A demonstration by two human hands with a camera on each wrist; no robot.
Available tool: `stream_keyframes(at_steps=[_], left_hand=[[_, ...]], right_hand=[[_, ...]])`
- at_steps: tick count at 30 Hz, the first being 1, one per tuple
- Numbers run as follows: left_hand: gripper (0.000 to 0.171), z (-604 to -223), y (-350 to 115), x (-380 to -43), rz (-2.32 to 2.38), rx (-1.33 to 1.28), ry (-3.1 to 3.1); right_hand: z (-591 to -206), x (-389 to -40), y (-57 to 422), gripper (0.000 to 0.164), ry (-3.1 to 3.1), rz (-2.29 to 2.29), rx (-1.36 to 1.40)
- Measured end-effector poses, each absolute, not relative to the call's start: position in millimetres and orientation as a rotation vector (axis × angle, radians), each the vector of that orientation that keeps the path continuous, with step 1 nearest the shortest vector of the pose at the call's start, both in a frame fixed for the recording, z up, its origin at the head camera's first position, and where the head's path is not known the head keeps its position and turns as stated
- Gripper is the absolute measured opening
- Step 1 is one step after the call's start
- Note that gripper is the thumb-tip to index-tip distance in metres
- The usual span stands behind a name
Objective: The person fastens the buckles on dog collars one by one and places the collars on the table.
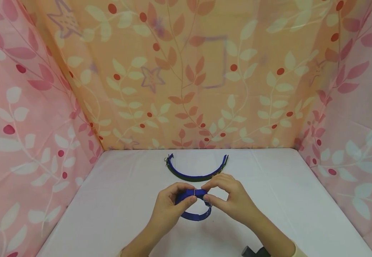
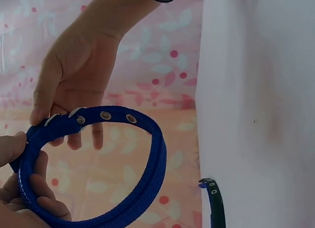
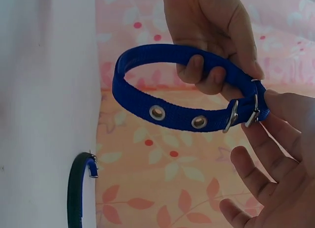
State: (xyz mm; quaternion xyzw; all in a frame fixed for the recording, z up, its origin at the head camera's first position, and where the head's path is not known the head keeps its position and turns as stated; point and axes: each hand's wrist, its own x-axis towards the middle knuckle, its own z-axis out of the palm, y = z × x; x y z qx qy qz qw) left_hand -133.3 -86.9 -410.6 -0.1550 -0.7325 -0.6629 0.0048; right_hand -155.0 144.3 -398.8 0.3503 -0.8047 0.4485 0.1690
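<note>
A blue collar [image 1: 196, 217] with metal eyelets [image 3: 157, 113] is fastened into a loop and held up above the table. My left hand [image 1: 169, 205] grips it, fingers curled inside the loop and thumb on the outer side. At the metal buckle [image 3: 253, 112], my right hand [image 1: 234, 198] pinches the strap between thumb and index finger. Its other fingers spread loosely in the right wrist view. Beyond the hands lie a green strap [image 1: 189, 178] and a blue strap [image 1: 182, 172], curved together, apparently collars too.
A white-covered table [image 1: 108, 200] spreads beneath the hands. Patterned cloth walls [image 1: 186, 82] enclose its back and both sides. Close to the right forearm, a dark object [image 1: 253, 252] shows at the bottom edge.
</note>
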Motion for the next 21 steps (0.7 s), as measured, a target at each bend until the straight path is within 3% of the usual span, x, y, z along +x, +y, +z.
stream_keyframes(at_steps=[12,18,21], left_hand=[[0.024,-413.9,-85.7,-132.8,-2.104,-0.557,-2.248],[0.022,-409.8,-91.5,-136.1,-2.101,-0.617,-2.139],[0.022,-407.3,-95.0,-137.5,-2.098,-0.637,-2.096]], right_hand=[[-404.3,-153.1,139.8,0.021,-2.32,1.443,1.002],[-398.9,-155.6,148.1,0.037,-2.487,1.26,0.948],[-397.9,-156.4,150.6,0.035,-2.545,1.192,0.936]])
